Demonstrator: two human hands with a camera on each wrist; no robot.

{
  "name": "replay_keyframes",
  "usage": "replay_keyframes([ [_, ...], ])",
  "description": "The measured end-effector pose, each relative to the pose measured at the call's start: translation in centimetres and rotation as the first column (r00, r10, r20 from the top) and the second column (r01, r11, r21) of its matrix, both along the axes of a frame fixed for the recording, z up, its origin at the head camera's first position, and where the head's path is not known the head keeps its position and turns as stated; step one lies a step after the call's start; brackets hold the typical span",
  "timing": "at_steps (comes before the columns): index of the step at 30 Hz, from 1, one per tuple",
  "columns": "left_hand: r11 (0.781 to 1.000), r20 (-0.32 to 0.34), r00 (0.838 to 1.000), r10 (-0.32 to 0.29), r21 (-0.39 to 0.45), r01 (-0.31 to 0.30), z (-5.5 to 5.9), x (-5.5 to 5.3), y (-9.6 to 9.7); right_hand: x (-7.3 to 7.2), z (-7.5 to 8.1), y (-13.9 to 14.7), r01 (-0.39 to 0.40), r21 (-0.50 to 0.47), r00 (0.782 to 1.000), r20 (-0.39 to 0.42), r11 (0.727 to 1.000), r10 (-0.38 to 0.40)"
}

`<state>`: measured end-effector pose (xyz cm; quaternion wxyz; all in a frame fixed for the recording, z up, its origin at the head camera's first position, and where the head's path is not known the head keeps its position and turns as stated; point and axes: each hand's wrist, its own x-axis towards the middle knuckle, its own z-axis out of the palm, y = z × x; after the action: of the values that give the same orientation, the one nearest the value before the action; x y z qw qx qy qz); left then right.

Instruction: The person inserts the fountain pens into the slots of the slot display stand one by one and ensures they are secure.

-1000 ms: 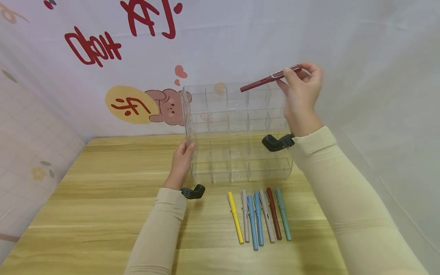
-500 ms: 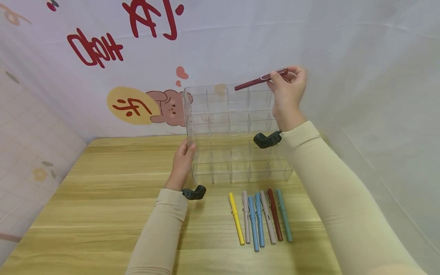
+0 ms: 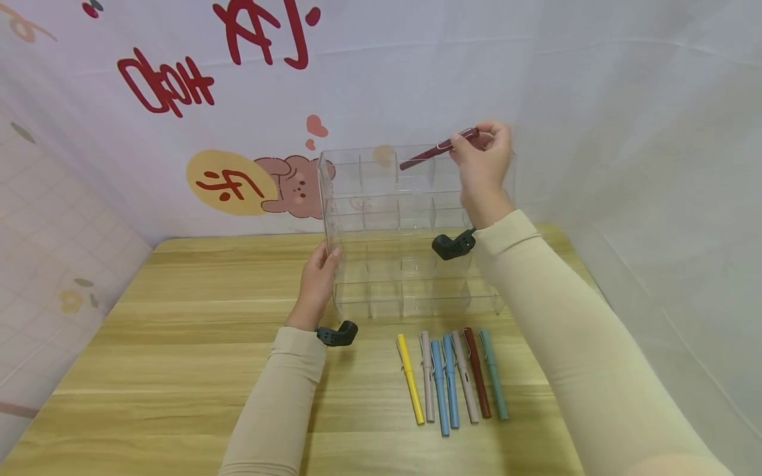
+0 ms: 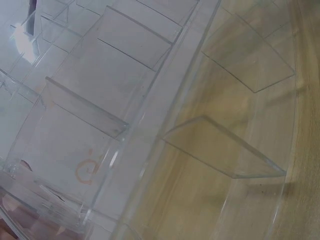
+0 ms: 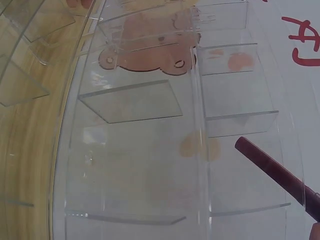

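A dark red pen [image 3: 437,149] with a silver clip is pinched by its capped end in my right hand [image 3: 487,165]. It slants down to the left, its bare end at the top row of a clear acrylic rack [image 3: 381,235] split into small compartments. In the right wrist view the pen [image 5: 272,167] points at one upper compartment; whether it touches is hard to tell. My left hand [image 3: 317,281] grips the rack's left side wall, thumb at the front. The left wrist view shows mostly the rack's dividers [image 4: 225,147].
Several pens lie side by side on the wooden table [image 3: 196,344] before the rack: a yellow pen [image 3: 411,378], greyish-pink ones, blue ones, a brownish-red pen [image 3: 478,372] and a green pen [image 3: 494,373]. A printed white cloth [image 3: 417,73] hangs behind.
My right hand has moved left and slightly down with the dark red pen, bringing its lower end to the rack's top row. My left hand stays on the rack's side.
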<state>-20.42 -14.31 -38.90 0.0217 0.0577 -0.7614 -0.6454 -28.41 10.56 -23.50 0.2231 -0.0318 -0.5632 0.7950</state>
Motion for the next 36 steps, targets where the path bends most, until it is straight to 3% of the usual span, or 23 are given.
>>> replay_keyframes([
  [36,1.0,0.022,1.0,-0.002,-0.006,0.002,0.15,0.24,-0.1,0.18,-0.35,-0.27,0.032,0.216,0.995,0.084,0.976,-0.052],
])
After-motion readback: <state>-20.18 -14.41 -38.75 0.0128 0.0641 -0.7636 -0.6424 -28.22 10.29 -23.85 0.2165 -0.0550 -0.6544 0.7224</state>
